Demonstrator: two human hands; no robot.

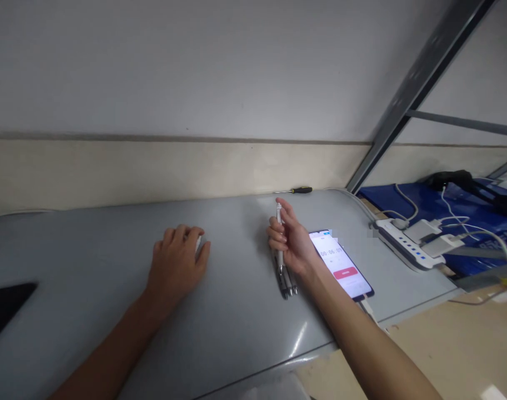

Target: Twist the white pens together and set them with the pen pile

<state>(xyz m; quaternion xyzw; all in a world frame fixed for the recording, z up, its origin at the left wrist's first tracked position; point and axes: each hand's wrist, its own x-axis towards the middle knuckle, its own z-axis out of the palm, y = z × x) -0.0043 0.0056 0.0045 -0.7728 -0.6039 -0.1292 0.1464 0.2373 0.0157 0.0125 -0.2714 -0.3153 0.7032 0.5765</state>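
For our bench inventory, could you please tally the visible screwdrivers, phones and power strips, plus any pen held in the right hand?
Pen held in the right hand: 1
Screwdriver: 1
Phone: 1
Power strip: 1
Total: 4

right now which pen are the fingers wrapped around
The pale pen rising above the curled fingers of the right hand; the other pens show below.

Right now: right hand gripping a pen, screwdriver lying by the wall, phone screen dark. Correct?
Not quite: the phone has a lit screen with digits on it, as the head view shows. The rest stands: the right hand grips a pen, and the screwdriver lies by the wall.
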